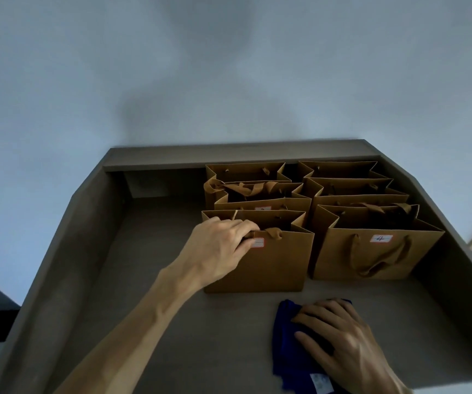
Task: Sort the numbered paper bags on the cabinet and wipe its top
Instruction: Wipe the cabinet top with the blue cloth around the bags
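Observation:
Several brown paper bags stand in two rows on the grey cabinet top (149, 280). My left hand (223, 245) grips the upper front edge of the nearest bag in the left row (274, 265), its fingers curled over the rim beside a white label that they partly cover. The front bag of the right row (377, 251) carries a label marked 4, and its handle hangs down the front. My right hand (340, 339) lies flat with spread fingers on a blue cloth (289, 351) near the cabinet's front edge.
Raised grey side walls and a back ledge (237, 157) enclose the cabinet top. The left part of the top holds no bags. A pale wall rises behind. A dark object sits low at the far left, and another piece of furniture shows at the right edge.

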Demonstrator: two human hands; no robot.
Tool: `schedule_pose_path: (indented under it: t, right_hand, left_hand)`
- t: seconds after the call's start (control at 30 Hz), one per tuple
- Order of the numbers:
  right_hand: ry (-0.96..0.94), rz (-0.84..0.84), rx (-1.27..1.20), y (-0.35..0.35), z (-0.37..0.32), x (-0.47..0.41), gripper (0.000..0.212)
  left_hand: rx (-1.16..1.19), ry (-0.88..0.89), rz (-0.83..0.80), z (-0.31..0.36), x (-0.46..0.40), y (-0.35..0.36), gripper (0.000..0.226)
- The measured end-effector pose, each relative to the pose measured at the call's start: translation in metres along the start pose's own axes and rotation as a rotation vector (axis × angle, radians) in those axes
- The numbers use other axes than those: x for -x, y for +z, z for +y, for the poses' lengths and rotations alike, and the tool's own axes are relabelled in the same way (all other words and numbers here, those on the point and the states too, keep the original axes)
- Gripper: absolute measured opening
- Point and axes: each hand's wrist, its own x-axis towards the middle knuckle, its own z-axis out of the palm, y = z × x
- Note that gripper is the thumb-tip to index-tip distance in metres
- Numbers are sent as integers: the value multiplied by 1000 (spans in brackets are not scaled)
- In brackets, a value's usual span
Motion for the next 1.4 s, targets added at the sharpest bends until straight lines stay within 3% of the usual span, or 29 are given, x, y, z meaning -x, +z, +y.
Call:
schedule_pose_path:
  t: [0.27,0.57,0.73,0.83,0.97,1.17,1.4]
  right_hand:
    - [-4,-18,23,-5,-4,-6,41]
    - [1,-23,49,-4,-4,-12,47]
    - [14,-76,78,-7,-5,-14,42]
    - [56,-73,40,-9,-11,-13,44]
    - [74,-105,7,-10,-13,-12,45]
    - [64,-179,7,-16,-16,-29,45]
    - [54,-272,-74,3,-26,-78,41]
  left_hand:
    - [71,-113,-82,-26,26,-38,31]
    - [111,-334,-26,-69,97,-96,26]
    - [100,-399,-65,-74,125,-102,16]
    - [125,-422,-83,-74,131,-100,21]
    - [163,-426,-76,-74,128,-103,35]
    - [196,-306,32,-67,86,-112,22]
    - [202,-158,-35,-54,-3,-79,22]
